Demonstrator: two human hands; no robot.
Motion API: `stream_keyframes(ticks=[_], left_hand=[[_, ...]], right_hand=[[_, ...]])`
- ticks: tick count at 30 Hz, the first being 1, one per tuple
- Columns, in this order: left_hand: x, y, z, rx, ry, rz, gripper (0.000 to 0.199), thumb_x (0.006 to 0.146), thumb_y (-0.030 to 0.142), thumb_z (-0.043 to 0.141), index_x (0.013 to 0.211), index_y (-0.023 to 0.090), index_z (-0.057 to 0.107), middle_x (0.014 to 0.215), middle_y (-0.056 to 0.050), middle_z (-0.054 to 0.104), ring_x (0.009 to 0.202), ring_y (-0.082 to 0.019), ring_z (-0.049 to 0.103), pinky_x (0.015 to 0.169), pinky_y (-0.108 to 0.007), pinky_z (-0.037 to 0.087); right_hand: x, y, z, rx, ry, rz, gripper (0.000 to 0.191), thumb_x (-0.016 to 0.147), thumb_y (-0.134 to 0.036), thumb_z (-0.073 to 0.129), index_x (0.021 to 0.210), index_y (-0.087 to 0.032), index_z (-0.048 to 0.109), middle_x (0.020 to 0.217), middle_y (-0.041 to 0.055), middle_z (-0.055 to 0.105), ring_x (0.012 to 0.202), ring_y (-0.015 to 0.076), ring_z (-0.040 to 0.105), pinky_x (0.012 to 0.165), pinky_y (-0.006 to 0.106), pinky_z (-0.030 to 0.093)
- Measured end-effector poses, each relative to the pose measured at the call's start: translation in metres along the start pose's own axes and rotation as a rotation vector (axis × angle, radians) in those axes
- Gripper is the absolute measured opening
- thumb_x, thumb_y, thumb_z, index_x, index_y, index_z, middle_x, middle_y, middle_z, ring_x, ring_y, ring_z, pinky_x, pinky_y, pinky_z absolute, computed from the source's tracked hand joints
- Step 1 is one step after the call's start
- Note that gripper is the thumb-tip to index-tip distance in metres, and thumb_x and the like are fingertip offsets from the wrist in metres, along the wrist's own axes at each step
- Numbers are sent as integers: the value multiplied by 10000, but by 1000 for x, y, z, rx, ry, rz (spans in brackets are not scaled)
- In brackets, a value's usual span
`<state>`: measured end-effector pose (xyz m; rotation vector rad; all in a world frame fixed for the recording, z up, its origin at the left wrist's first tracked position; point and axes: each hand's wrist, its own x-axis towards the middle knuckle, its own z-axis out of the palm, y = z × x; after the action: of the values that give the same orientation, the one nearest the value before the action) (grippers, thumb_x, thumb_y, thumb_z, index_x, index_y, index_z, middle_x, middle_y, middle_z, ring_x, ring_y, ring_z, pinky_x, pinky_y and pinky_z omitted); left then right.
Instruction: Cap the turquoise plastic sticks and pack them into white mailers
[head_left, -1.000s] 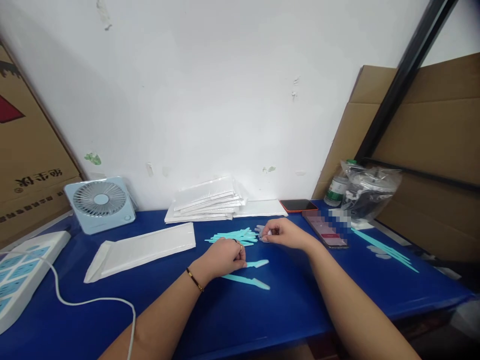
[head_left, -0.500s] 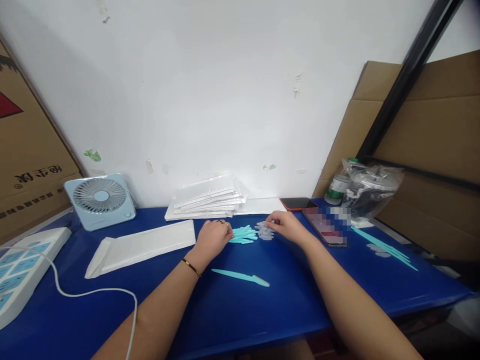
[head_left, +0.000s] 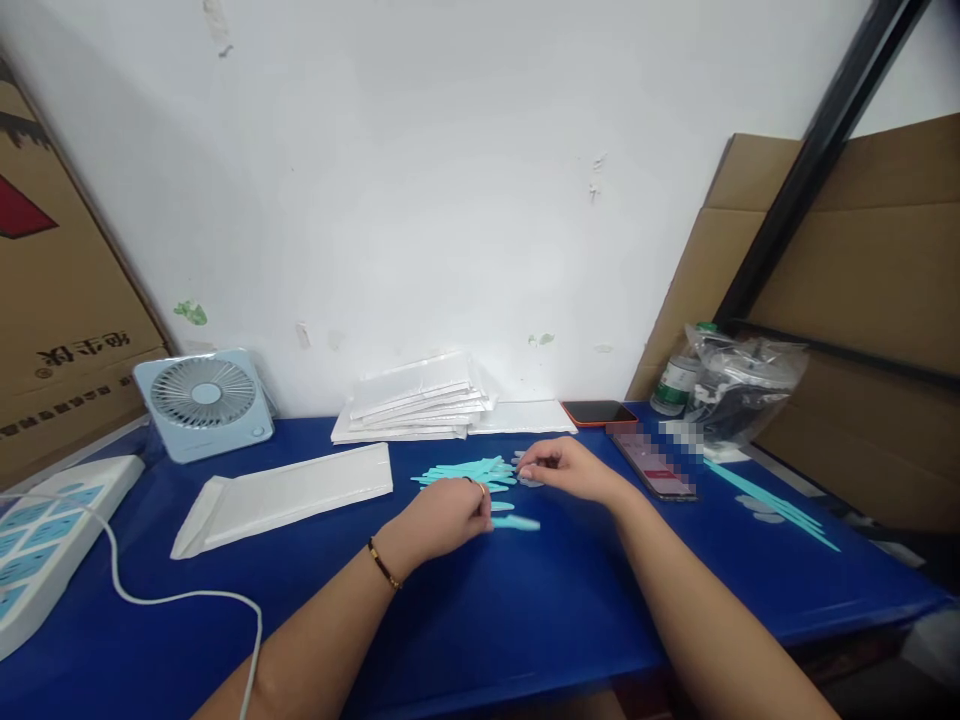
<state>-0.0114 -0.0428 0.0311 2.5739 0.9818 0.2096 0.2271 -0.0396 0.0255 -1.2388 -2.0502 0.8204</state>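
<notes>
My left hand (head_left: 450, 515) is closed around the handle of a teal eyebrow razor (head_left: 519, 523), whose head points right, slightly blurred. Just behind that hand several more teal eyebrow razors (head_left: 469, 470) lie in a loose pile, partly covered by it. My right hand (head_left: 566, 468) has its fingertips bent together over a small heap of clear plastic caps (head_left: 530, 483). The fingers seem pinched on one cap, though they hide most of the heap.
A white padded sleeve (head_left: 300, 490) lies left, with stacked sleeves (head_left: 412, 400) by the wall. A fan (head_left: 206, 400), power strip (head_left: 52, 540) and cable (head_left: 187, 597) stand left. Phones (head_left: 652, 465), a bagged item (head_left: 742, 385), a bottle (head_left: 673, 385) and teal razors (head_left: 772, 505) are right.
My left hand has moved right and toward me, off the pile. The razor that lay alone in front is now in it. My right hand has shifted slightly left and nearer, over the caps.
</notes>
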Motion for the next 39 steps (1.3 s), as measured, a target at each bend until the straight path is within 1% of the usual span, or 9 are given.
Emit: stream_keyframes(ticks=[3,6,9,13,16,19,21,25,39], left_hand=[[3,-8,-2,-189,70,-102,128,834,289,469,830,195,557,710,2,658,634,-144,585,567,-237,381],[4,-14,-4,-366,49,-118,130,834,285,439,862,183,514,740,-5,661,636,-133,603,575,-225,414],[4,-20,-5,-431,36,-117,138,833,301,437,847,181,502,750,-6,653,649,-129,610,586,-220,430],[5,-33,-6,-378,106,-129,220,851,391,433,878,183,499,705,11,605,613,-125,560,554,-224,397],[7,-38,-8,-312,179,-108,309,880,444,377,901,183,540,707,13,569,632,-129,515,560,-232,370],[8,-35,-9,-275,233,-67,411,915,453,286,898,197,608,799,-8,593,740,-148,532,657,-253,388],[9,-33,-10,-243,274,-62,405,907,452,311,890,199,626,844,-18,603,803,-164,540,710,-263,395],[9,-32,-8,-158,324,-107,319,876,424,395,869,195,617,843,-26,600,811,-176,542,712,-270,406],[9,-25,-4,-5,281,-76,269,883,365,415,879,215,639,841,-31,588,773,-165,535,670,-254,381]], right_hand=[[-1,-8,11,90,-83,-29,361,767,-438,620,993,-160,673,708,28,641,614,126,550,555,229,417],[0,-8,19,133,-34,-52,340,763,-416,637,998,-174,681,738,33,655,592,121,570,552,233,432],[3,-2,18,217,21,-48,332,751,-428,648,943,-163,704,746,45,667,579,120,585,546,240,454],[4,7,4,324,151,50,421,699,-457,691,960,-126,693,621,35,656,543,131,593,534,252,482],[5,10,0,323,211,104,408,727,-489,654,897,-120,692,550,24,638,498,125,582,513,243,475],[7,11,5,327,190,126,406,758,-521,603,813,-126,678,495,6,606,447,112,557,482,231,457],[8,11,10,358,179,119,417,754,-530,601,857,-132,670,515,-1,605,455,112,559,483,231,461],[8,10,13,435,158,104,446,742,-528,616,963,-143,655,629,10,633,513,113,580,533,248,493],[6,0,23,410,18,69,372,783,-458,598,958,-134,656,673,21,633,525,106,584,515,221,452]])
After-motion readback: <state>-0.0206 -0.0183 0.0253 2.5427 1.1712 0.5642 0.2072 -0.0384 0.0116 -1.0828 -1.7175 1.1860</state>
